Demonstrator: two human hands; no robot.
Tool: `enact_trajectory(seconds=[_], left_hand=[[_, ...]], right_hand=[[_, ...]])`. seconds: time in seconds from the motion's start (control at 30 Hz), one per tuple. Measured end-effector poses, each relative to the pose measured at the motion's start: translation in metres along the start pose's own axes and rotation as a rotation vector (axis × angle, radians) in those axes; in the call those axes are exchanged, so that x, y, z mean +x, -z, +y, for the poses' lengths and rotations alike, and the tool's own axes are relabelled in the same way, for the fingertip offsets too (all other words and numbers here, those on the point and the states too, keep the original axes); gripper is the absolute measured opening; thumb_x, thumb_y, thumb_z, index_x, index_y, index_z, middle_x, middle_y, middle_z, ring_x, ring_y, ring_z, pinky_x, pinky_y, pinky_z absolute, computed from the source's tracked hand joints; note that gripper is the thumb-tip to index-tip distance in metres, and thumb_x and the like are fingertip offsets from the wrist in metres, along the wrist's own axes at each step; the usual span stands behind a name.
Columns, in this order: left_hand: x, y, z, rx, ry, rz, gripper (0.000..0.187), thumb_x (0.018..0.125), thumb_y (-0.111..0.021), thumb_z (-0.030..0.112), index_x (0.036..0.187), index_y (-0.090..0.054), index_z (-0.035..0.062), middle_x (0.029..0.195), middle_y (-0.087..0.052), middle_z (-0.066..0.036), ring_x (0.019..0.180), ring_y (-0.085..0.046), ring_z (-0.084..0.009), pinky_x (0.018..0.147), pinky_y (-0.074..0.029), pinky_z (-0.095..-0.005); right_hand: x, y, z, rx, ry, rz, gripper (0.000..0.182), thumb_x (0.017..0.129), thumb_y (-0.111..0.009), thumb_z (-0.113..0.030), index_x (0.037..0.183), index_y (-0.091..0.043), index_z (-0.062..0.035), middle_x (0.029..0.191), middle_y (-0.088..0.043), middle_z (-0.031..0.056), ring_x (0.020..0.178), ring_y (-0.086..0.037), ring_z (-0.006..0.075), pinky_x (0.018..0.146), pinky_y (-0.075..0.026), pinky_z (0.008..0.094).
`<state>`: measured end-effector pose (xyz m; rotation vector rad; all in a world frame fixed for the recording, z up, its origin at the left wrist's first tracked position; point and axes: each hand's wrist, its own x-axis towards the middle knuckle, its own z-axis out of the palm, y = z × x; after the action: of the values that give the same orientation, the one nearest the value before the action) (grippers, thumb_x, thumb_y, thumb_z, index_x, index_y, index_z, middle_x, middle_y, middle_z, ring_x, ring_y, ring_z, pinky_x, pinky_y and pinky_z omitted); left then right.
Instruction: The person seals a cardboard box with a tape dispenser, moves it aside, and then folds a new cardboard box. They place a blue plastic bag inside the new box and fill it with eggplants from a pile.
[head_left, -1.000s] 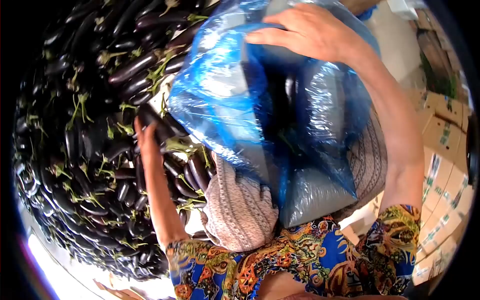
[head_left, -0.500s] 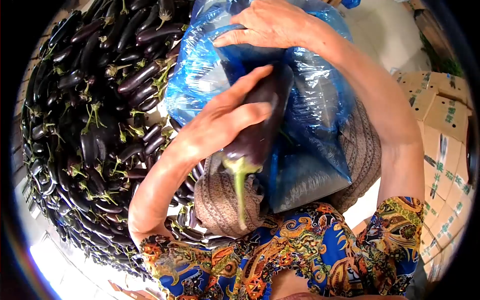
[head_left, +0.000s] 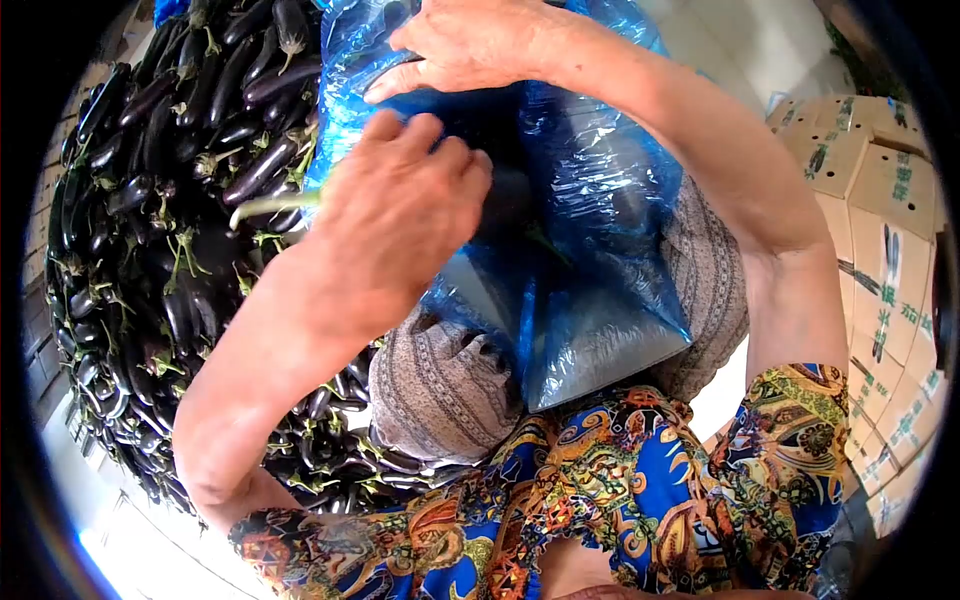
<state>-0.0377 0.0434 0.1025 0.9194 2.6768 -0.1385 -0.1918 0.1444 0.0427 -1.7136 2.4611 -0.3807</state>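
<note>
My left hand is closed, knuckles up, over an eggplant at the mouth of a blue plastic bag. The eggplant's pale green stem sticks out to the left, while most of its body is hidden under the hand. Past the fingers, a dark eggplant surface shows inside the bag. At the top, my right hand holds the bag's far rim, thumb and a finger spread along the film. A box-like shape with a pale bottom panel shows through the plastic on my lap.
A large heap of dark eggplants fills the left side. Printed cardboard boxes are stacked at the right. Patterned cloth covers my knees on both sides of the bag. Pale floor shows at the upper right.
The eggplant in my left hand has turned, its stem swinging from pointing down to pointing left. That hand has moved left and curled over it. My right hand and the view have shifted slightly.
</note>
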Motion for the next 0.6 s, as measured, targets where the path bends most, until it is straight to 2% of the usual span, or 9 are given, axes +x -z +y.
enact_trajectory(seconds=[0.1, 0.17, 0.23, 0.27, 0.3, 0.33, 0.4, 0.53, 0.6], left_hand=[[0.036, -0.039, 0.009, 0.101, -0.179, -0.039, 0.035, 0.079, -0.062, 0.015, 0.113, -0.062, 0.0056, 0.104, -0.063, -0.007, 0.103, -0.056, -0.0239, 0.087, -0.043, -0.0377], [0.062, -0.111, 0.024, 0.194, -0.378, 0.094, 0.029, 0.082, -0.057, 0.02, 0.11, -0.062, 0.0136, 0.103, -0.063, -0.004, 0.106, -0.056, -0.0238, 0.093, -0.04, -0.0421], [0.079, -0.136, 0.044, -0.06, -0.547, 0.18, 0.025, 0.085, -0.052, 0.022, 0.108, -0.062, 0.0182, 0.102, -0.063, -0.002, 0.107, -0.055, -0.0234, 0.098, -0.035, -0.0439], [0.082, -0.135, 0.051, -0.053, -0.608, 0.248, 0.023, 0.085, -0.053, 0.025, 0.104, -0.064, 0.019, 0.102, -0.063, -0.001, 0.107, -0.055, -0.0225, 0.099, -0.034, -0.0436], [0.095, -0.15, 0.06, -0.007, -0.631, 0.332, 0.023, 0.085, -0.054, 0.027, 0.103, -0.066, 0.0198, 0.104, -0.063, 0.0, 0.111, -0.052, -0.0211, 0.099, -0.033, -0.0428], [0.104, -0.17, 0.065, -0.069, -0.535, 0.573, 0.019, 0.083, -0.056, 0.027, 0.095, -0.07, 0.0207, 0.106, -0.064, 0.0, 0.114, -0.049, -0.0222, 0.099, -0.032, -0.0435], [0.116, -0.196, 0.063, -0.134, -0.419, 0.372, 0.015, 0.079, -0.058, 0.028, 0.077, -0.073, 0.0229, 0.106, -0.065, 0.0, 0.113, -0.048, -0.0259, 0.098, -0.031, -0.046], [0.093, -0.156, 0.073, -0.413, -0.362, 0.394, 0.012, 0.077, -0.06, 0.023, 0.075, -0.07, 0.0169, 0.094, -0.065, -0.002, 0.107, -0.051, -0.0277, 0.083, -0.043, -0.0428], [0.048, -0.094, 0.043, -0.781, -0.443, 0.259, 0.017, 0.077, -0.064, 0.016, 0.091, -0.065, 0.0072, 0.09, -0.064, -0.011, 0.091, -0.059, -0.0346, 0.074, -0.048, -0.0474]], right_hand=[[0.002, -0.013, 0.003, -0.026, -0.015, 0.047, 0.072, 0.085, -0.046, -0.071, 0.083, -0.072, -0.0037, 0.084, -0.07, 0.0213, 0.081, -0.068, 0.039, 0.075, -0.054, 0.0487], [0.001, -0.01, 0.003, -0.017, -0.003, 0.009, 0.07, 0.087, -0.046, -0.069, 0.082, -0.071, -0.0039, 0.083, -0.069, 0.0205, 0.079, -0.068, 0.039, 0.073, -0.054, 0.0494], [0.01, -0.007, -0.003, 0.01, 0.009, -0.034, 0.069, 0.088, -0.046, -0.068, 0.082, -0.071, -0.0039, 0.081, -0.069, 0.0201, 0.079, -0.068, 0.039, 0.072, -0.054, 0.0498], [0.015, 0.003, -0.016, -0.022, -0.071, -0.154, 0.05, 0.09, -0.051, -0.056, 0.093, -0.071, -0.0104, 0.086, -0.068, 0.0193, 0.082, -0.066, 0.0375, 0.073, -0.051, 0.0474], [0.017, 0.014, -0.026, -0.061, -0.147, -0.271, 0.033, 0.091, -0.056, -0.044, 0.104, -0.071, -0.0168, 0.09, -0.067, 0.0185, 0.085, -0.063, 0.036, 0.074, -0.049, 0.0451], [0.016, 0.008, -0.022, -0.032, -0.09, -0.145, 0.039, 0.088, -0.057, -0.05, 0.1, -0.071, -0.0152, 0.084, -0.066, 0.0183, 0.082, -0.063, 0.0367, 0.072, -0.049, 0.0457], [0.034, 0.002, -0.013, 0.0, -0.049, -0.084, 0.048, 0.086, -0.056, -0.057, 0.092, -0.071, -0.0119, 0.078, -0.067, 0.0173, 0.077, -0.064, 0.0365, 0.069, -0.05, 0.0466], [0.031, -0.005, -0.003, -0.108, 0.306, 0.145, 0.038, 0.089, -0.059, -0.047, 0.097, -0.071, -0.0118, 0.073, -0.066, 0.0172, 0.074, -0.063, 0.037, 0.065, -0.049, 0.0464], [0.024, 0.018, -0.025, 0.0, 0.054, -0.046, 0.035, 0.089, -0.061, -0.043, 0.102, -0.07, -0.0118, 0.072, -0.065, 0.0188, 0.073, -0.062, 0.0385, 0.065, -0.048, 0.0455]])
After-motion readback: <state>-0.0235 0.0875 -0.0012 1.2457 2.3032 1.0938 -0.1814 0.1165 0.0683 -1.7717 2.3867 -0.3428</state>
